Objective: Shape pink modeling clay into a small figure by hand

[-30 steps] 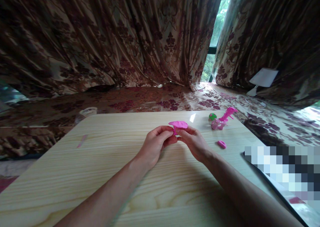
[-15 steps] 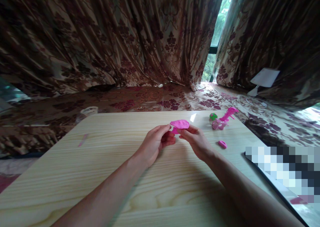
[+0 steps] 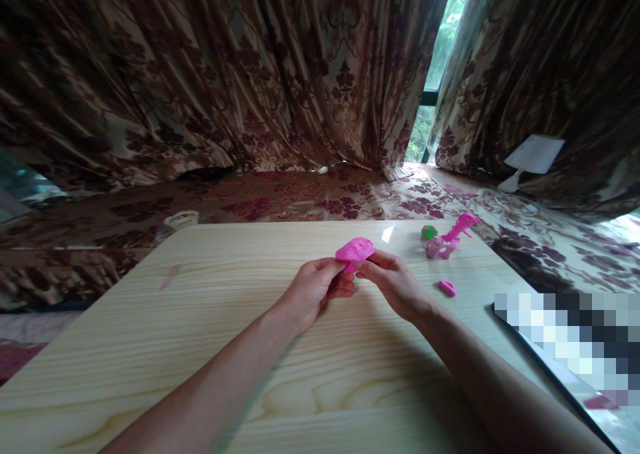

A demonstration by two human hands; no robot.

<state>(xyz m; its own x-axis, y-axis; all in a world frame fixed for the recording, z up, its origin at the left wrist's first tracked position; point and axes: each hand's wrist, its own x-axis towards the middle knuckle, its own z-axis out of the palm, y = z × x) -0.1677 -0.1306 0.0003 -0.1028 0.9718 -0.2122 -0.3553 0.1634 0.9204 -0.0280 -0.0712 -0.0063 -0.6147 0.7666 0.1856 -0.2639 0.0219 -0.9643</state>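
Observation:
A lump of bright pink modelling clay (image 3: pixel 355 248), with a rounded, flattened top and a narrower part below, is held up over the table between both hands. My left hand (image 3: pixel 320 289) pinches its lower left side, the thumb against the clay and the other fingers curled beneath. From the right, my right hand (image 3: pixel 393 277) grips the clay's lower edge with thumb and fingertips. Part of the clay's underside is hidden by the fingers. To the right of my right hand, a small oblong pink clay piece (image 3: pixel 447 289) lies on the table.
Toward the back right of the pale wooden table (image 3: pixel 240 254) are a pink toy-like item (image 3: pixel 461 226), a crumpled pinkish wrapper (image 3: pixel 440 247) and a green lump (image 3: pixel 429 232). A pinkish strip (image 3: pixel 169 277) lies at left. A dark-edged, blurred-out object occupies the right side. A white lamp (image 3: pixel 535 154) stands beyond.
The clay has turned and tipped in my fingers, so more of its rounded top shows. My left thumb has moved in under its left edge. The view has shifted slightly.

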